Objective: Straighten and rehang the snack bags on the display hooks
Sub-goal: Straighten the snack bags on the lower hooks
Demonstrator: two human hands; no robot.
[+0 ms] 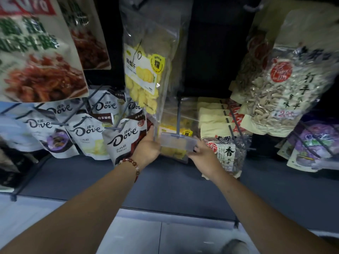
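I read both hands at the centre of the head view, on either side of a clear bag of yellow dried fruit [174,153] hanging on the lower display hook [178,118]. The left hand [146,147], with a bead bracelet [131,165] on its wrist, grips the bag's left edge at 9 o'clock of the hook's clear price tag holder [177,143]. The right hand [203,153] grips the bag's right edge at 3 o'clock of that holder, fingers closed on the film. At 12 o'clock, a second bag of yellow fruit slices [145,70] hangs above. Dove pouches [124,136] hang at 9 o'clock, touching the left hand's back. Seed bags [227,151] hang at 3 o'clock, just beside the right hand.
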